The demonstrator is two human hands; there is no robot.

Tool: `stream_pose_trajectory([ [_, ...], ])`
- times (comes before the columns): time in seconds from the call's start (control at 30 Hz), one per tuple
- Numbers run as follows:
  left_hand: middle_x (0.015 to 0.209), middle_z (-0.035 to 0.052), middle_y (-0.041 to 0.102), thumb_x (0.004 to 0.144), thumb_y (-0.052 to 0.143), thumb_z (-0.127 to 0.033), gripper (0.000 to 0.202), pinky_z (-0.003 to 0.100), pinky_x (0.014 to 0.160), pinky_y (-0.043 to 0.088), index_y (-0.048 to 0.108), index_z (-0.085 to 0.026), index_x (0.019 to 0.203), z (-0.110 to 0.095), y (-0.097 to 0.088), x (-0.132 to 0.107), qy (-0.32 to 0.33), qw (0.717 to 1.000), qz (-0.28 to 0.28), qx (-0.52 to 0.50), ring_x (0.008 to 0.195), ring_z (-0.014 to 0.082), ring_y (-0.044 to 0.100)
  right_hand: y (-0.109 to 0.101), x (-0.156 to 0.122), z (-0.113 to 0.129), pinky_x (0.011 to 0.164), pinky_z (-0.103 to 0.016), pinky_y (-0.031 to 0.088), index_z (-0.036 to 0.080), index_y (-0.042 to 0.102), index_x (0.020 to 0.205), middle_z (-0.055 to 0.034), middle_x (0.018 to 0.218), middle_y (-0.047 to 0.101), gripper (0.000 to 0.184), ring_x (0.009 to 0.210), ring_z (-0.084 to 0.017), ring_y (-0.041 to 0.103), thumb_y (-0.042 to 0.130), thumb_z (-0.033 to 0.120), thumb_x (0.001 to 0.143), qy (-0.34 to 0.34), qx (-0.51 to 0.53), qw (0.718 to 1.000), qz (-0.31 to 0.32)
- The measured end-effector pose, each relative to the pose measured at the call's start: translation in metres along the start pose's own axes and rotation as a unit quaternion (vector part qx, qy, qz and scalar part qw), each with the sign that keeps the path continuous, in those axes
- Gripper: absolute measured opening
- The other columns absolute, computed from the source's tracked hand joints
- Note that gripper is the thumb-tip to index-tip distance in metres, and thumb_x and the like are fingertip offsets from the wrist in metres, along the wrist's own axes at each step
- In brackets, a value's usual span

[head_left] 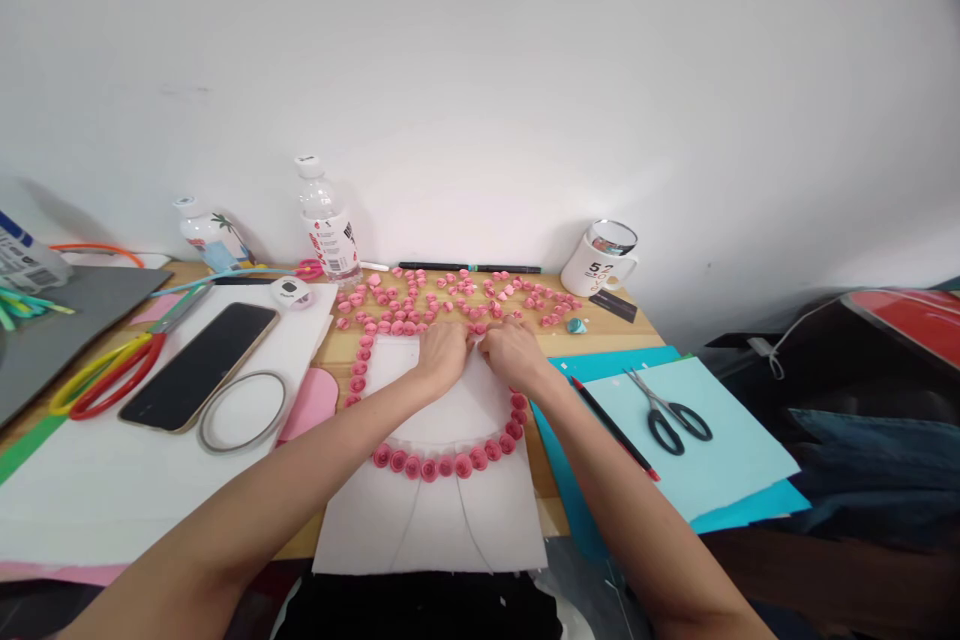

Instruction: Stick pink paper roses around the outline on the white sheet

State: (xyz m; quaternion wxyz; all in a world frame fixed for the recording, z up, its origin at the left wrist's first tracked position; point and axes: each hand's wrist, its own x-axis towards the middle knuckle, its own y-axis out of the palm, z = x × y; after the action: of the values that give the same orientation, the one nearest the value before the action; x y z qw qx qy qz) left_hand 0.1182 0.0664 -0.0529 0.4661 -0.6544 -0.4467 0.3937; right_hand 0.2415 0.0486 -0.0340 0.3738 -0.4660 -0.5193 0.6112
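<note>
A white sheet point(442, 510) lies in front of me with small pink paper roses point(439, 465) set along a curved outline. My left hand point(442, 355) and my right hand point(510, 348) rest close together at the sheet's top edge, fingers curled down among the roses there. What the fingertips pinch is hidden. Several loose pink roses point(450, 298) are scattered on the wooden table just beyond both hands.
Black scissors point(670, 412) and a red-tipped pen point(615, 428) lie on blue paper at the right. A white mug point(600, 260) and a water bottle point(326, 220) stand by the wall. A phone point(199, 365), a ring point(244, 410) and red-yellow scissors point(112, 370) lie at the left.
</note>
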Motion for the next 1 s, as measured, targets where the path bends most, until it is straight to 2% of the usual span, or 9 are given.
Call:
stream_pose_trajectory([
  [0.3, 0.087, 0.01, 0.071, 0.085, 0.051, -0.027, 0.021, 0.03, 0.07, 0.047, 0.068, -0.016, 0.086, -0.002, 0.005, 0.0, -0.041, 0.999, -0.019, -0.007, 0.086, 0.024, 0.065, 0.002, 0.0, -0.008, 0.084, -0.033, 0.035, 0.019, 0.071, 0.084, -0.0086, 0.097, 0.068, 0.028, 0.099, -0.024, 0.057, 0.043, 0.015, 0.086, -0.01, 0.004, 1.0, 0.008],
  [0.53, 0.085, 0.0098, 0.071, 0.087, 0.047, -0.029, 0.025, 0.03, 0.069, 0.046, 0.068, -0.016, 0.083, -0.002, 0.009, 0.0, -0.052, 0.998, -0.037, -0.012, 0.085, 0.0238, 0.065, 0.002, 0.0, -0.008, 0.084, -0.034, 0.035, 0.018, 0.071, 0.085, -0.0102, 0.093, 0.069, 0.029, 0.1, -0.025, 0.057, 0.042, 0.015, 0.085, -0.005, 0.006, 1.0, 0.012],
  [0.8, 0.084, 0.0075, 0.071, 0.087, 0.045, -0.022, 0.024, 0.028, 0.069, 0.044, 0.068, -0.017, 0.084, 0.005, 0.01, -0.004, 0.004, 0.999, -0.04, -0.019, 0.082, 0.0213, 0.065, 0.001, -0.001, -0.008, 0.084, -0.036, 0.036, 0.016, 0.071, 0.085, -0.012, 0.093, 0.069, 0.029, 0.101, -0.027, 0.057, 0.041, 0.016, 0.086, 0.002, 0.007, 1.0, 0.01],
  [1.0, 0.09, 0.0093, 0.07, 0.086, 0.044, -0.019, 0.026, 0.03, 0.069, 0.043, 0.069, -0.015, 0.081, 0.002, 0.009, -0.004, 0.022, 0.999, -0.023, 0.009, 0.085, 0.0227, 0.064, 0.0, -0.001, -0.008, 0.084, -0.036, 0.036, 0.016, 0.07, 0.086, -0.0126, 0.094, 0.069, 0.029, 0.101, -0.027, 0.057, 0.041, 0.015, 0.085, 0.003, 0.002, 1.0, 0.013],
])
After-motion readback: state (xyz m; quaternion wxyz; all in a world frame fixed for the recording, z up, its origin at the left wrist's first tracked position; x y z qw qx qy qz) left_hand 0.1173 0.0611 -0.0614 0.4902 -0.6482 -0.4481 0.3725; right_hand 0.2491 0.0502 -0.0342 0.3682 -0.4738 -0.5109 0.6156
